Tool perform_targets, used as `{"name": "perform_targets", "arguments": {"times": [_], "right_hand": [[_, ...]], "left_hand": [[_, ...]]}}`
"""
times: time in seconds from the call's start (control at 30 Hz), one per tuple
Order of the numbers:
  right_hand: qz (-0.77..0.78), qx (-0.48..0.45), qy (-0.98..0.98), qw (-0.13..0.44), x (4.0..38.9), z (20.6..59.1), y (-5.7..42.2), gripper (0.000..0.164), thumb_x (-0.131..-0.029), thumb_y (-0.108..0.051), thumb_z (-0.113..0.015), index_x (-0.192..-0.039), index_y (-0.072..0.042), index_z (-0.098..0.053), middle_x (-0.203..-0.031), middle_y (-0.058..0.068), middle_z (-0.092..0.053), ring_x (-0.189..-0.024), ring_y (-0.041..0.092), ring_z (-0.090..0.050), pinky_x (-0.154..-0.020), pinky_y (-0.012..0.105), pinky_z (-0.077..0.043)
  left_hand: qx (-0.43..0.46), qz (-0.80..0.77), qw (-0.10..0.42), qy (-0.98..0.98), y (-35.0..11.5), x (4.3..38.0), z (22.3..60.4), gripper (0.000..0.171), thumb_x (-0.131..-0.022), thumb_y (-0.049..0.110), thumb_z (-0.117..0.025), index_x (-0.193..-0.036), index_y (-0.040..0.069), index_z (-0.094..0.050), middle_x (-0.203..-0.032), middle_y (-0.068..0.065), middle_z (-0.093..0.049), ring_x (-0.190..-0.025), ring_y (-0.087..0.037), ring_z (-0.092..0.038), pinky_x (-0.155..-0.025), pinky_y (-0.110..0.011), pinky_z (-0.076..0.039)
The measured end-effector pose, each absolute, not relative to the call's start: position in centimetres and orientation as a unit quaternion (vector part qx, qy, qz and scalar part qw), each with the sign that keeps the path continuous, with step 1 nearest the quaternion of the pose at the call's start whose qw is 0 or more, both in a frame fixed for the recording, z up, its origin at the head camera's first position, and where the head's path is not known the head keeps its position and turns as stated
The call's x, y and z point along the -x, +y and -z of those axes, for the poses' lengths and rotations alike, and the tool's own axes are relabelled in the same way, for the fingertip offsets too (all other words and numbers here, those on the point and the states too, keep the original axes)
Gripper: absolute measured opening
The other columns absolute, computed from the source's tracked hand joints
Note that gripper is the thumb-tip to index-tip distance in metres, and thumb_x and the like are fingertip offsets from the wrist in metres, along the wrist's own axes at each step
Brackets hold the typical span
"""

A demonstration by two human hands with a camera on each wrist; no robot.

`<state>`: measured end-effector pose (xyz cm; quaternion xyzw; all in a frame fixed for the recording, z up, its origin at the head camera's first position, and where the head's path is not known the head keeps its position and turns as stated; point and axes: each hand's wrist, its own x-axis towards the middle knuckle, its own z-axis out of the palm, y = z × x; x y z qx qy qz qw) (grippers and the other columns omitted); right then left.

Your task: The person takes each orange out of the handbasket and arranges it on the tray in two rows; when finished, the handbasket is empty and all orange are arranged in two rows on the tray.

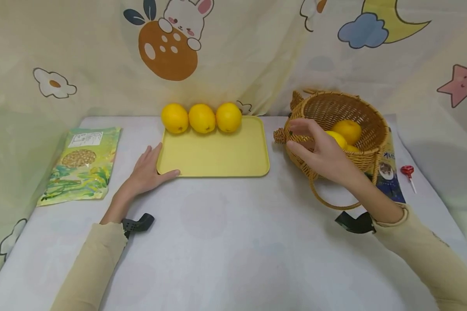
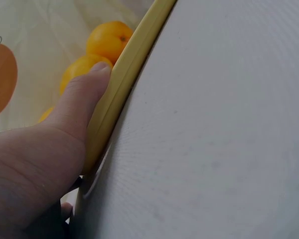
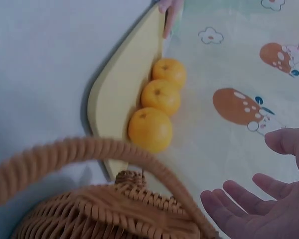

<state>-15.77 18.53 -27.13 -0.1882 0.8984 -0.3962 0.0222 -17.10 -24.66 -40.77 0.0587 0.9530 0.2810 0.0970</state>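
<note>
Three oranges (image 1: 202, 118) sit in a row along the back edge of a yellow tray (image 1: 214, 157), toward its left. My left hand (image 1: 145, 172) rests against the tray's front left corner, thumb along the front rim and fingers by the left side. The left wrist view shows the thumb (image 2: 82, 94) lying on the rim. Over the left part of a wicker basket (image 1: 363, 103) hovers my right hand (image 1: 321, 151), fingers spread and nothing held. Inside the basket lie several oranges (image 1: 347, 131), partly hidden by that hand.
A green and yellow packet (image 1: 81, 164) lies at the left. Right of the basket are a dark blue packet (image 1: 389, 181), partly covered, and a red lollipop (image 1: 407, 171). The basket's handle (image 1: 327, 201) hangs toward the front. A printed curtain (image 1: 257, 52) stands behind the table.
</note>
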Motion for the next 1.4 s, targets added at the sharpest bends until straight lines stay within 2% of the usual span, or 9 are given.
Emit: {"name": "perform_targets", "arguments": {"times": [0.23, 0.43, 0.57, 0.7, 0.83, 0.97, 1.13, 1.27, 1.4], "right_hand": [[0.407, 0.187, 0.894, 0.009, 15.4, 27.0, 19.9, 0.047, -0.098, -0.021, -0.057, -0.140, -0.006, -0.042, -0.137, 0.014, -0.051, -0.128, 0.026, -0.049, -0.089, 0.006, -0.043], [0.390, 0.170, 0.905, -0.005, 16.0, 25.4, 21.1, 0.044, -0.098, -0.027, -0.056, -0.137, -0.011, -0.046, -0.133, 0.010, -0.054, -0.117, 0.007, -0.052, -0.085, 0.003, -0.042], [0.364, 0.130, 0.922, 0.021, 18.1, 23.9, 23.3, 0.045, -0.098, -0.039, -0.054, -0.136, -0.016, -0.050, -0.132, 0.005, -0.055, -0.114, 0.005, -0.052, -0.090, 0.016, -0.043], [0.321, 0.104, 0.936, 0.098, 21.3, 22.3, 25.7, 0.052, -0.097, -0.049, -0.050, -0.137, -0.016, -0.050, -0.135, 0.005, -0.053, -0.108, 0.006, -0.053, -0.086, 0.017, -0.046], [0.256, 0.110, 0.949, 0.148, 25.0, 20.8, 27.4, 0.057, -0.099, -0.048, -0.045, -0.141, -0.010, -0.045, -0.139, 0.017, -0.049, -0.095, 0.002, -0.056, -0.074, 0.012, -0.048], [0.189, 0.137, 0.948, 0.215, 28.5, 19.9, 28.6, 0.060, -0.101, -0.047, -0.042, -0.146, -0.007, -0.039, -0.144, 0.022, -0.045, -0.111, 0.021, -0.059, -0.085, 0.026, -0.056], [0.132, 0.171, 0.923, 0.319, 31.7, 20.3, 29.5, 0.065, -0.102, -0.047, -0.038, -0.151, -0.006, -0.029, -0.152, 0.025, -0.034, -0.134, 0.044, -0.041, -0.105, 0.057, -0.044], [0.124, 0.155, 0.900, 0.388, 33.2, 21.3, 30.2, 0.072, -0.101, -0.050, -0.038, -0.154, -0.004, -0.021, -0.156, 0.029, -0.021, -0.140, 0.051, -0.027, -0.107, 0.065, -0.036], [0.126, 0.127, 0.878, 0.444, 34.0, 22.3, 30.7, 0.078, -0.101, -0.053, -0.037, -0.156, -0.004, -0.011, -0.158, 0.033, -0.007, -0.141, 0.058, -0.014, -0.102, 0.067, -0.040]], "left_hand": [[-0.063, -0.284, 0.096, 0.952, -24.7, 17.1, 40.9, 0.112, -0.085, 0.060, -0.063, -0.156, 0.007, 0.005, -0.163, -0.020, -0.004, -0.150, -0.042, 0.007, -0.120, -0.062, 0.002], [-0.062, -0.284, 0.093, 0.952, -24.7, 17.2, 41.0, 0.112, -0.085, 0.061, -0.062, -0.156, 0.007, 0.005, -0.163, -0.020, -0.004, -0.151, -0.042, 0.007, -0.120, -0.062, 0.001], [-0.063, -0.281, 0.096, 0.953, -24.5, 17.2, 41.0, 0.112, -0.085, 0.061, -0.062, -0.156, 0.007, 0.005, -0.163, -0.020, -0.004, -0.150, -0.042, 0.007, -0.120, -0.062, 0.001], [-0.060, -0.279, 0.099, 0.953, -24.6, 17.3, 41.0, 0.113, -0.084, 0.063, -0.061, -0.156, 0.007, 0.005, -0.164, -0.020, -0.004, -0.151, -0.042, 0.007, -0.120, -0.062, 0.001], [-0.056, -0.279, 0.098, 0.954, -24.6, 17.3, 41.1, 0.113, -0.084, 0.064, -0.061, -0.156, 0.008, 0.005, -0.164, -0.019, -0.004, -0.151, -0.040, 0.007, -0.120, -0.061, 0.002], [-0.053, -0.280, 0.098, 0.953, -24.7, 17.2, 40.9, 0.113, -0.084, 0.064, -0.062, -0.156, 0.009, 0.005, -0.164, -0.019, -0.003, -0.151, -0.040, 0.007, -0.120, -0.061, 0.002], [-0.051, -0.279, 0.103, 0.953, -24.7, 17.0, 40.8, 0.112, -0.085, 0.063, -0.061, -0.156, 0.009, 0.006, -0.164, -0.018, -0.002, -0.151, -0.040, 0.008, -0.120, -0.061, 0.002], [-0.053, -0.278, 0.104, 0.953, -24.7, 17.0, 40.7, 0.111, -0.085, 0.062, -0.061, -0.156, 0.007, 0.007, -0.164, -0.019, -0.002, -0.151, -0.040, 0.009, -0.120, -0.061, 0.002], [-0.054, -0.277, 0.106, 0.954, -24.7, 17.0, 40.7, 0.112, -0.085, 0.063, -0.061, -0.156, 0.008, 0.007, -0.164, -0.019, -0.002, -0.151, -0.040, 0.009, -0.120, -0.061, 0.002]]}}
